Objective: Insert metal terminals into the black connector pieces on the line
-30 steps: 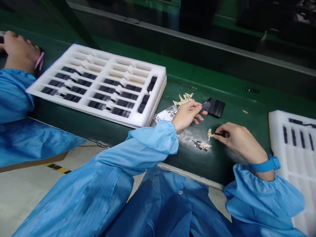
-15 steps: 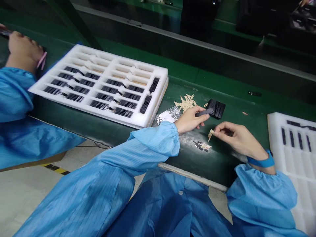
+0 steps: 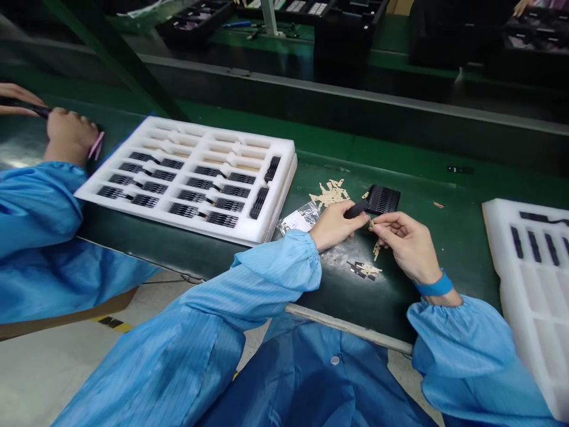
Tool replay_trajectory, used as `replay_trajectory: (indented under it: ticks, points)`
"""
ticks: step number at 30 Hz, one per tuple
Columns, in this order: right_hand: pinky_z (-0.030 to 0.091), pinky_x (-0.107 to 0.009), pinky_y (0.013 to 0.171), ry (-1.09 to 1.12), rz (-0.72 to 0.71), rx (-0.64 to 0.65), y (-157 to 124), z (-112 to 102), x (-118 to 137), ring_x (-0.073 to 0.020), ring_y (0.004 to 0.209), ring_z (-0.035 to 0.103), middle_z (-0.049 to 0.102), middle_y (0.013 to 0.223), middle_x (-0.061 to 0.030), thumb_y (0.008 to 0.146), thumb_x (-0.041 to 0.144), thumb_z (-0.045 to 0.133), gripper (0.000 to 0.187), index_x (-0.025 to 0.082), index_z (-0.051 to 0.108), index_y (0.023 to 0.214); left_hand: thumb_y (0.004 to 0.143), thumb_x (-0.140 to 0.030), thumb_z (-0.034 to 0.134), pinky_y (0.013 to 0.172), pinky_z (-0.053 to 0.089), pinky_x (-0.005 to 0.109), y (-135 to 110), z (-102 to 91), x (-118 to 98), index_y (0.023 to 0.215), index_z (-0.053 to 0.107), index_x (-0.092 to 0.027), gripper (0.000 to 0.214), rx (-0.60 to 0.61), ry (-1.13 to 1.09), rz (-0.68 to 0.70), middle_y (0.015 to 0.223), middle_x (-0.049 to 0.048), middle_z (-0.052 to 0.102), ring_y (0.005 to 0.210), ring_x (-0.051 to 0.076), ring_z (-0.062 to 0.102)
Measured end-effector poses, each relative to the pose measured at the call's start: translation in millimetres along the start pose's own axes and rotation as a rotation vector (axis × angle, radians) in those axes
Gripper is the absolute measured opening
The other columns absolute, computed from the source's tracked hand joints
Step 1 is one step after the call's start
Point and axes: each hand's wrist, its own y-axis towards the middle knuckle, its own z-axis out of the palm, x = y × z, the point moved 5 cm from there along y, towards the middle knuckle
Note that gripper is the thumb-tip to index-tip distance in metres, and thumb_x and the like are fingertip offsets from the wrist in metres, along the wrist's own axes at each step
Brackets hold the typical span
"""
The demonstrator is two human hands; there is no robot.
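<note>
My left hand (image 3: 334, 225) is closed on a flat black strip (image 3: 357, 209), its far end pointing up and to the right. My right hand (image 3: 405, 244) pinches small cream-coloured pieces (image 3: 376, 250) close to that end; whether they touch the strip I cannot tell. Just behind the strip lies a black slotted block (image 3: 384, 198). A heap of loose cream pieces (image 3: 329, 193) rests beyond my left hand, beside a clear plastic bag (image 3: 299, 220) with a white label. Nearer me is a small pile of black and cream slips (image 3: 364, 270).
A white foam tray (image 3: 288, 155) with black parts in its slots stands on the left of the green bench, another foam tray (image 3: 493, 207) at the right edge. A co-worker's hands (image 3: 71, 135) hold a dark part at far left. A small black piece (image 3: 460, 170) lies farther back.
My right hand has moved left and slightly up, bringing the cream pieces to the strip. The strip has turned in my left hand. The view has shifted; the co-worker's second hand now shows.
</note>
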Motion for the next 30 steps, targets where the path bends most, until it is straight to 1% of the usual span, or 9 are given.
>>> replay_trajectory:
  ticks: [4, 7, 10, 14, 16, 19, 26, 28, 30]
  points:
    - [0.051, -0.024, 0.057, 0.055, 0.006, 0.007, -0.1, 1.9, -0.5, -0.0115, 0.061, 0.058, 0.069, 0.079, -0.0032, 0.079, 0.042, 0.082, 0.032, 0.018, 0.07, 0.097, 0.086, -0.038, 0.068, 0.05, 0.038, 0.018, -1.4, 1.0, -4.0, 0.099, 0.064, -0.014, 0.028, 0.043, -0.081, -0.03, 0.068, -0.0026, 0.058, 0.051, 0.005, 0.05]
    - [0.049, -0.024, 0.055, 0.067, 0.047, 0.042, 0.3, 2.7, -3.4, -0.011, 0.059, 0.057, 0.07, 0.079, -0.004, 0.081, 0.045, 0.08, 0.034, 0.017, 0.07, 0.097, 0.086, -0.043, 0.068, 0.048, 0.035, 0.018, -2.3, 0.6, -5.1, 0.093, 0.061, -0.014, 0.03, 0.05, -0.064, -0.032, 0.061, -0.0038, 0.055, 0.05, 0.006, 0.048]
    - [0.047, -0.024, 0.053, 0.04, 0.068, 0.068, -0.7, 4.4, -3.5, -0.0107, 0.056, 0.055, 0.068, 0.074, -0.0035, 0.083, 0.048, 0.077, 0.032, 0.017, 0.071, 0.09, 0.088, -0.045, 0.064, 0.048, 0.034, 0.019, -2.0, 0.4, -1.8, 0.091, 0.06, -0.015, 0.03, 0.036, -0.015, -0.029, 0.058, -0.0038, 0.053, 0.05, 0.008, 0.048]
    - [0.049, -0.026, 0.058, -0.022, -0.002, 0.0, -3.3, 5.8, 0.9, -0.0126, 0.06, 0.057, 0.067, 0.073, -0.0026, 0.083, 0.044, 0.077, 0.027, 0.018, 0.072, 0.088, 0.087, -0.042, 0.063, 0.056, 0.037, 0.021, -2.0, -0.5, -0.8, 0.094, 0.062, -0.016, 0.027, -0.03, 0.114, 0.068, 0.071, -0.0019, 0.059, 0.06, 0.009, 0.051]
    - [0.05, -0.026, 0.06, -0.063, -0.05, -0.062, -4.6, 5.0, 1.8, -0.0135, 0.065, 0.059, 0.069, 0.077, -0.0036, 0.084, 0.041, 0.075, 0.024, 0.018, 0.072, 0.089, 0.088, -0.042, 0.062, 0.059, 0.036, 0.021, -3.2, -0.6, -3.3, 0.089, 0.063, -0.016, 0.026, -0.05, 0.201, 0.134, 0.073, -0.0018, 0.058, 0.065, 0.01, 0.05]
    - [0.049, -0.026, 0.061, -0.126, -0.097, -0.131, -6.2, 2.9, 0.4, -0.0142, 0.066, 0.06, 0.07, 0.08, -0.0044, 0.085, 0.039, 0.072, 0.022, 0.017, 0.073, 0.089, 0.089, -0.042, 0.059, 0.06, 0.034, 0.023, -5.3, -0.2, -6.6, 0.081, 0.062, -0.015, 0.029, -0.042, 0.278, 0.18, 0.07, -0.0021, 0.056, 0.067, 0.01, 0.048]
    - [0.046, -0.025, 0.055, -0.192, -0.137, -0.09, -6.1, 5.5, 4.1, -0.0134, 0.06, 0.057, 0.068, 0.075, -0.0038, 0.086, 0.036, 0.069, 0.019, 0.018, 0.073, 0.088, 0.085, -0.036, 0.061, 0.057, 0.03, 0.023, -6.6, -0.2, -11.2, 0.073, 0.057, -0.017, 0.023, -0.035, 0.37, 0.206, 0.062, -0.0039, 0.05, 0.061, 0.01, 0.043]
    - [0.046, -0.025, 0.055, -0.164, -0.128, -0.091, -4.7, 3.8, 4.5, -0.0129, 0.059, 0.056, 0.067, 0.074, -0.0034, 0.085, 0.036, 0.07, 0.018, 0.018, 0.072, 0.086, 0.085, -0.035, 0.061, 0.058, 0.031, 0.024, -5.1, -4.8, -14.4, 0.073, 0.056, -0.018, 0.022, -0.064, 0.408, 0.196, 0.063, -0.0037, 0.052, 0.061, 0.01, 0.046]
    - [0.045, -0.024, 0.055, -0.12, -0.115, -0.13, -2.8, -1.0, 3.4, -0.012, 0.058, 0.055, 0.067, 0.073, -0.0031, 0.084, 0.035, 0.071, 0.018, 0.017, 0.07, 0.085, 0.085, -0.031, 0.06, 0.061, 0.034, 0.024, -3.8, -15.5, -19.4, 0.076, 0.058, -0.018, 0.016, -0.17, 0.51, 0.176, 0.067, -0.0019, 0.057, 0.065, 0.013, 0.052]
